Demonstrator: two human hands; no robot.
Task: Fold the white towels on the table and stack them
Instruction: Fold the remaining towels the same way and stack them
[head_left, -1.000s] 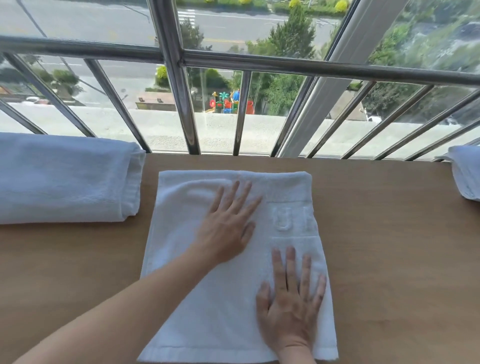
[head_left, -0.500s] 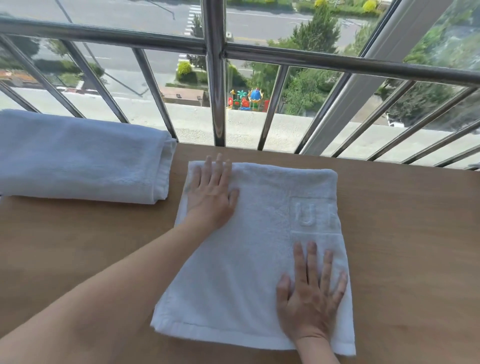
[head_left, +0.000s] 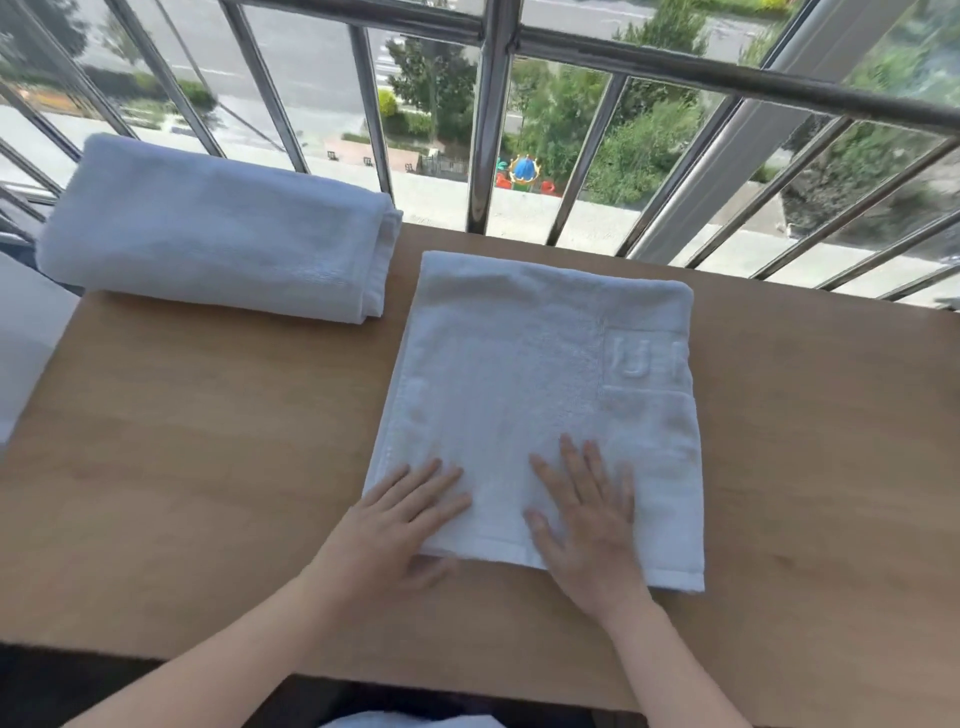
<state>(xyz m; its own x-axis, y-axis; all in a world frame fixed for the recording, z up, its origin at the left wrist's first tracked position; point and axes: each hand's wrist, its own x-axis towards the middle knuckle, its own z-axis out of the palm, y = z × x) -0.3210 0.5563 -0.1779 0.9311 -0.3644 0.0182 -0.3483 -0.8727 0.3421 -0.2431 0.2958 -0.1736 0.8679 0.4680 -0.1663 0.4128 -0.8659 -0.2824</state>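
Nearest, on wooden table: left hand flat, fingers straight and spread, resting on near-left corner of flat white towel; right hand just beside it, likewise flat and spread, pressing on same towel's near edge. Mid-table: lies squared, embossed lettering toward right side. Farther left, at table's back edge: thick folded towel, near but apart from first; behind both, metal railing.
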